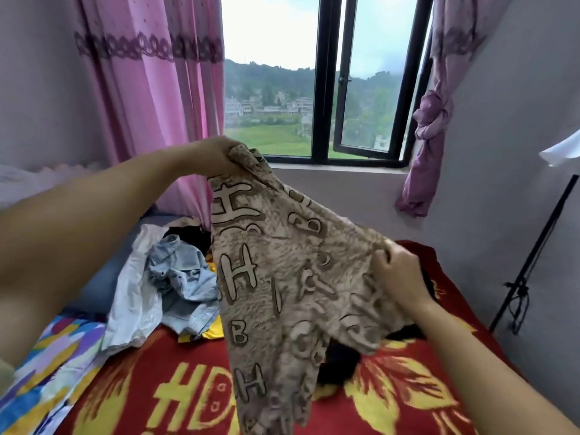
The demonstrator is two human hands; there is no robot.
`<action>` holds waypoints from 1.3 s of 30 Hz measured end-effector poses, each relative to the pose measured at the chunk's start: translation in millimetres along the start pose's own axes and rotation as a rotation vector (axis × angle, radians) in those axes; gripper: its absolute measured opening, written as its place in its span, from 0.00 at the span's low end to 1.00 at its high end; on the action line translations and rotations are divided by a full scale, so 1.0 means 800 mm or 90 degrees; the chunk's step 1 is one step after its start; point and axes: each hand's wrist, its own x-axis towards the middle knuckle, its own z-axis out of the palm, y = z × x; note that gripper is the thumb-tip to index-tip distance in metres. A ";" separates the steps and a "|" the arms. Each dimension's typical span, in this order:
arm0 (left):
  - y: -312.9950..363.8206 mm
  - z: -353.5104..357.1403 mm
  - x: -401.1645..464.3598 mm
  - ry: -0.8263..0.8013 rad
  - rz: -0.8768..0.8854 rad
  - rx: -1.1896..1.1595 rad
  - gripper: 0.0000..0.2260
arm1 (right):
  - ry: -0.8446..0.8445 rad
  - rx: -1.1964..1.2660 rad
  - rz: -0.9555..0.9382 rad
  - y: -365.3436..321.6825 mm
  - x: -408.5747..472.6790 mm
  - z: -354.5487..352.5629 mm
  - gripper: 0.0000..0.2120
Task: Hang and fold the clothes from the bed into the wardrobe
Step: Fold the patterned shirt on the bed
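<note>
A beige-brown garment printed with letters (pixel 282 277) hangs in the air over the bed. My left hand (pixel 213 155) grips its upper corner, raised in front of the window. My right hand (pixel 398 271) pinches its other edge, lower and to the right. The cloth's lower end droops onto the red blanket (pixel 392 387). Behind it on the bed lies a heap of clothes: a light blue denim piece (pixel 182 277), a white garment (pixel 135 296), something yellow (pixel 213 334) and dark clothing (pixel 339 362) partly hidden by the held garment. The wardrobe is out of view.
A pink curtain (pixel 157 89) hangs at the left of the window (pixel 326 80), and a purple knotted curtain (pixel 430 120) at the right. A black stand (pixel 533 262) leans by the right wall. A colourful sheet (pixel 47 372) covers the bed's left edge.
</note>
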 end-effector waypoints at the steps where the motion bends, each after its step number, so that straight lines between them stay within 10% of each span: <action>1: -0.006 0.001 -0.001 -0.003 -0.005 -0.038 0.07 | 0.017 0.022 -0.002 0.000 0.009 -0.014 0.07; 11: -0.047 -0.029 -0.015 -0.190 -0.049 -0.331 0.13 | -0.422 0.085 -0.047 0.002 0.068 -0.108 0.13; 17: -0.089 0.012 0.009 -0.145 -0.158 -0.292 0.14 | -0.441 -0.262 0.087 0.069 0.093 -0.046 0.09; 24: -0.127 0.018 0.047 0.363 -0.210 -0.143 0.15 | -0.194 -0.328 0.020 0.026 0.136 0.069 0.06; 28: -0.158 -0.021 0.007 0.471 -0.169 -0.077 0.12 | -0.105 -0.279 -0.078 -0.009 0.147 0.103 0.05; 39: -0.212 0.216 -0.354 0.182 -0.010 0.247 0.09 | -0.406 -0.257 -0.326 0.073 -0.026 0.210 0.22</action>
